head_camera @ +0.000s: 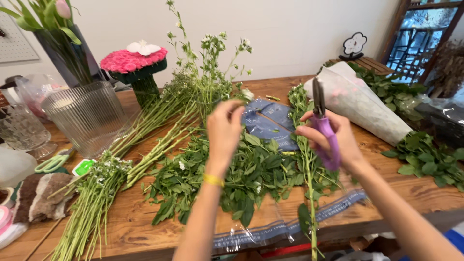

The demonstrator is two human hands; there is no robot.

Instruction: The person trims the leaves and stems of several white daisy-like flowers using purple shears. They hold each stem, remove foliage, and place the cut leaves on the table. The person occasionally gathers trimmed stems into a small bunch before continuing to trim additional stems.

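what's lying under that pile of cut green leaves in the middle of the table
A clear plastic sleeve with blue print lies under the leaf pile, showing behind and in front. Its middle is covered, so anything else beneath is hidden.

arms: bare, sleeveless | left wrist: thin yellow band

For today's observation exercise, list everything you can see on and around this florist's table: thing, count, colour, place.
table: one, brown wood, underneath everything
glass vase: one, clear ribbed, left
tall vase: one, dark, with tulips, far left
rose dome: one, pink, white flower on top, back left
stems: many, green with small white flowers, left of centre
leaves: a pile, green, centre
wrapped bunch: one, clear wrap, right
scissors: one, green handles, left edge
shears: one, purple handles, in right hand
left hand: one, yellow wristband, holding flower stems upright
right hand: one, gripping shears
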